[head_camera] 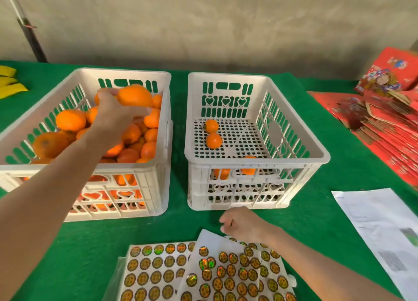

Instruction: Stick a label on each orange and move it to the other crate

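My left hand [115, 115] is raised over the left white crate [126, 74], closed around an orange [135, 96] held above the heap of several oranges [70, 120]. The right white crate [255, 159] holds a few oranges: two [212, 133] on its perforated floor at the back left, others [248, 165] near the front wall. My right hand [239, 224] rests on the green table in front of that crate, fingers curled at the top edge of the sticker sheets [217, 273]. Whether it pinches a label is hidden.
Shiny round labels cover the overlapping sheets at the near edge. A printed paper [380, 228] lies at the right. Flattened red cartons [389, 120] pile up at the far right. Bananas [9, 81] sit at the far left on the green cloth [178, 142].
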`<state>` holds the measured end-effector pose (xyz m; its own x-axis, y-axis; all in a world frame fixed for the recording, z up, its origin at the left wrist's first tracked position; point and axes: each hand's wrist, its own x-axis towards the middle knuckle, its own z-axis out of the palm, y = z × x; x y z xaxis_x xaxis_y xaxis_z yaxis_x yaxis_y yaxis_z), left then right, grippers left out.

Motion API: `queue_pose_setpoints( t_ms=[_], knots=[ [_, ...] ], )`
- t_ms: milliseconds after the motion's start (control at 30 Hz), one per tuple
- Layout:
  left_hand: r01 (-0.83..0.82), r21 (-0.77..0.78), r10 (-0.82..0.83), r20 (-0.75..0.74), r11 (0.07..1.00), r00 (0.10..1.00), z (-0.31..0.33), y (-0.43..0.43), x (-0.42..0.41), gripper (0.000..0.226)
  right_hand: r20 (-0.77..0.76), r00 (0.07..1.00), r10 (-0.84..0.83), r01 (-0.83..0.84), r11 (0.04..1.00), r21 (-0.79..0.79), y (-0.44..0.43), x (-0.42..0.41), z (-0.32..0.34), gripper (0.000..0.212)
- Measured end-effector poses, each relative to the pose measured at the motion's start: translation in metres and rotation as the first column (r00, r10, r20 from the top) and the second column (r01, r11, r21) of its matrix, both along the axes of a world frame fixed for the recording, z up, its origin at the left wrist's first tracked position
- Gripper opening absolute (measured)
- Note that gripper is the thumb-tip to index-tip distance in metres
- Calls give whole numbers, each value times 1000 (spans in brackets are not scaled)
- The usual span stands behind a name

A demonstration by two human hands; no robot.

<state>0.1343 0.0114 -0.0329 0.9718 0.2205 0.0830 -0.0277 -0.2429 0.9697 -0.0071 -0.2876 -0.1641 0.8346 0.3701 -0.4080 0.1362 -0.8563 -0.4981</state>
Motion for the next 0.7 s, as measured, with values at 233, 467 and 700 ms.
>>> queue_pose_setpoints(
  t_ms=[233, 467, 700],
  knots=[
    [464, -13, -462, 62, 886, 885, 19, -38, -113, 69, -100, 995, -27, 27, 1000, 1, 22, -1, -34, 40],
    [523, -326, -610, -290, 788, 738, -74, -72, -167, 62, -40, 990, -137, 142, 965, 220, 5, -3, -19, 28],
    [440, -593, -726, -424, 675, 541, -132, -99, -173, 58, 22, 978, -205, 184, 916, 358, -9, -10, -4, 2]
  ],
)
